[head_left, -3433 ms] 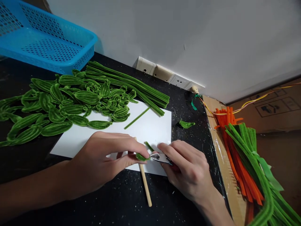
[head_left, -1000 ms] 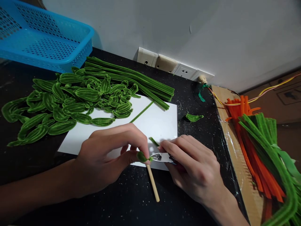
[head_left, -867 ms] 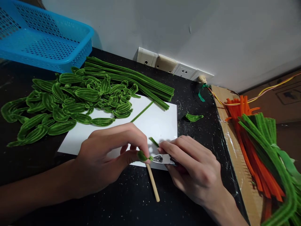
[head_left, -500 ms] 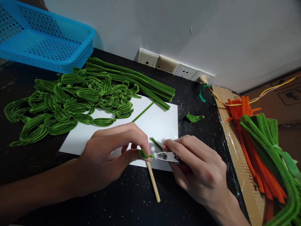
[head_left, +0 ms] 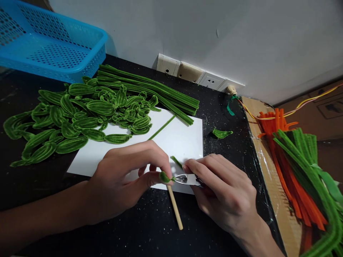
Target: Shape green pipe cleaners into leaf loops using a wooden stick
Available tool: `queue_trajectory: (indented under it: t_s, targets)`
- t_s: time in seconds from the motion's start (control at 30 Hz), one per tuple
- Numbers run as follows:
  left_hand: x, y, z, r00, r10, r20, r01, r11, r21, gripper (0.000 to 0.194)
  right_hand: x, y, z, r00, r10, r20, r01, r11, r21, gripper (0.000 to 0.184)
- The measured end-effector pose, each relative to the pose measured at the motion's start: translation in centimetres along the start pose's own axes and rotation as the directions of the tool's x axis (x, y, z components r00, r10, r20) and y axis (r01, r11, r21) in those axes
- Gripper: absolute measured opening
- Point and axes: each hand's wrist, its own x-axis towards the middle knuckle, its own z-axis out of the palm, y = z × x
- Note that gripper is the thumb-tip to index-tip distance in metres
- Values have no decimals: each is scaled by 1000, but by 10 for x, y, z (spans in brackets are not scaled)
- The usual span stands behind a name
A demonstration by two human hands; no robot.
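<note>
Between thumb and fingertips, my left hand pinches a small green pipe-cleaner leaf. My right hand is closed around a pair of nippers, whose metal jaw tips meet the twisted end of that leaf. A short green pipe-cleaner piece lies by my right fingertips. Under the left fingers a thin wooden stick slants down over the black table, its upper end hidden. A white sheet of paper lies beneath, with one green pipe-cleaner stem across it.
A heap of green pipe-cleaner leaves covers the left side, beside a bundle of green stems. Behind stands a blue basket. One leaf lies right of the paper. Cardboard with orange stems borders the right; wall sockets line the back.
The nippers in my right hand have moved slightly left, and their tips now meet the end of the pinched leaf. My left hand has stayed nearly still.
</note>
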Motion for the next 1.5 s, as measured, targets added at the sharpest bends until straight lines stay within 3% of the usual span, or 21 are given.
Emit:
queue_trajectory:
  t_s: [0.5, 1.03, 1.5]
  targets:
    - [1, 1, 0, 1000, -2, -17, 2, 1000, -2, 11, 3, 0, 2, 1000, -26, 4, 26, 999, -32, 13]
    - [3, 3, -1, 1000, -6, 10, 6, 1000, 10, 13, 3, -1, -1, 1000, -9, 6, 10, 997, -74, 28]
    - [1, 1, 0, 1000, 7, -12, -7, 1000, 2, 18, 3, -2, 1, 1000, -8, 3, 8, 999, -31, 25]
